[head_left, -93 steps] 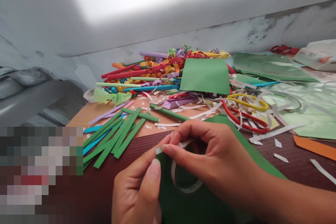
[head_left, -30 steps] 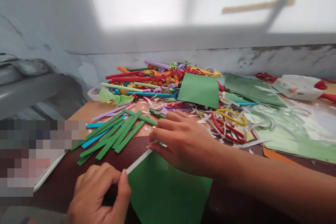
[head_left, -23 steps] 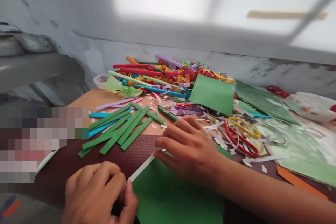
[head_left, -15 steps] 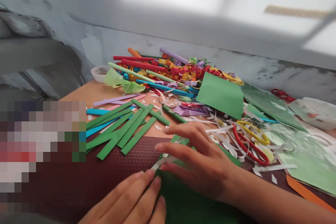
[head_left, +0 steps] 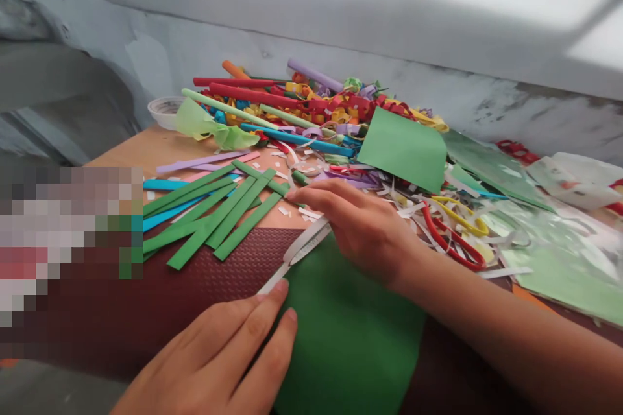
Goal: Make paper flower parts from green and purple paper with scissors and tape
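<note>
Has the tape (head_left: 307, 245) at the upper left edge of the green sheet (head_left: 353, 331), with its roll between the two hands and its free strip running down under the left fingertips. Rests the left hand (head_left: 221, 350) there, fingers nearly straight and close together, tips on the strip; cannot tell where its thumb lies. Reaches over the sheet's top with the right hand (head_left: 367, 230), fingers gently bent, touching the roll's far end; cannot tell how firmly, with the thumb hidden. Covers part of the roll and the sheet with that same hand.

Just beyond, shows white scraps (head_left: 285, 211) close to the right fingertips, and to the left a crossed heap of green strips (head_left: 243, 211) reaching onto the dark red mat (head_left: 195, 298). Farther back, shows a crowded paper pile (head_left: 292, 100), with a green square (head_left: 403, 150) leaning at its right end. Past the right forearm, shows a red loop (head_left: 450, 240) and a yellow loop (head_left: 470, 215) tangled in white strips, near a plastic sleeve (head_left: 564, 272).
</note>
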Demonstrator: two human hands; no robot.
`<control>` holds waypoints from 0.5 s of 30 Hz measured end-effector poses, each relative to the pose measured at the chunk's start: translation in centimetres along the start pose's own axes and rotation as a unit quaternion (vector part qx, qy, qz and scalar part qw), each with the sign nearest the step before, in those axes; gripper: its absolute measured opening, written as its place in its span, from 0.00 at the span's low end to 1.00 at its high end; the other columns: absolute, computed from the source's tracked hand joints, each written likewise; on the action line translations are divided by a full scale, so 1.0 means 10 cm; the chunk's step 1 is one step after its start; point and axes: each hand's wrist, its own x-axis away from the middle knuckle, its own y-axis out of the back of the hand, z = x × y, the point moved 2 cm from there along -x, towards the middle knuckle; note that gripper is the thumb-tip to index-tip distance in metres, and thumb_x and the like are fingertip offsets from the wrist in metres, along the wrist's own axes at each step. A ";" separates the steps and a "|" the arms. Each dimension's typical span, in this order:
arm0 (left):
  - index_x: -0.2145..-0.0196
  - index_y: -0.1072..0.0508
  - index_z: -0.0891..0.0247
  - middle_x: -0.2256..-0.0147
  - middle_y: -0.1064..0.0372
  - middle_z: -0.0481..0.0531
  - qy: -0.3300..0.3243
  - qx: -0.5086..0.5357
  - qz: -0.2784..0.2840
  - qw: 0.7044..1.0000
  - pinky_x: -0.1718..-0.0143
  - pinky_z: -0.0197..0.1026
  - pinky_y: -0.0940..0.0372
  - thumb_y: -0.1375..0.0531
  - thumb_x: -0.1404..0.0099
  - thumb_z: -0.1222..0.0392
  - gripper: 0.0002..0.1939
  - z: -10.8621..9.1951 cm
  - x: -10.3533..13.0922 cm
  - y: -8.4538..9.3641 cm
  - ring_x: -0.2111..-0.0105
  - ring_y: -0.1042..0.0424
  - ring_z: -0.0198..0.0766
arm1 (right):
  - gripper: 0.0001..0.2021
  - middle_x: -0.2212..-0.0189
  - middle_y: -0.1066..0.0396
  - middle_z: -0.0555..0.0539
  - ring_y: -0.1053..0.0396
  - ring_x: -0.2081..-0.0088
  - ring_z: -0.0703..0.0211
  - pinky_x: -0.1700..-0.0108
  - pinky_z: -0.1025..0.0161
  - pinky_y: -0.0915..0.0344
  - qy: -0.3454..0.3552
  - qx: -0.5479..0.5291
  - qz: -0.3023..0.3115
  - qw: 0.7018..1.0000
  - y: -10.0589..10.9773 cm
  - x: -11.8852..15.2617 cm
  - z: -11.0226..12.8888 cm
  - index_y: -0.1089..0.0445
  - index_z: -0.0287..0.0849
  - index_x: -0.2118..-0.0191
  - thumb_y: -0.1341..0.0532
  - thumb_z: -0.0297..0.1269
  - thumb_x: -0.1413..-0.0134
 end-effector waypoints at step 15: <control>0.43 0.29 0.65 0.42 0.29 0.59 -0.015 -0.049 0.038 0.998 0.47 0.47 0.37 0.53 0.31 0.73 0.23 0.00 -0.01 0.01 0.48 0.29 0.46 | 0.22 0.49 0.25 0.46 0.23 0.55 0.60 0.54 0.64 0.27 0.015 0.041 0.005 0.999 0.07 0.02 -0.05 0.33 0.46 0.39 0.50 0.23 0.33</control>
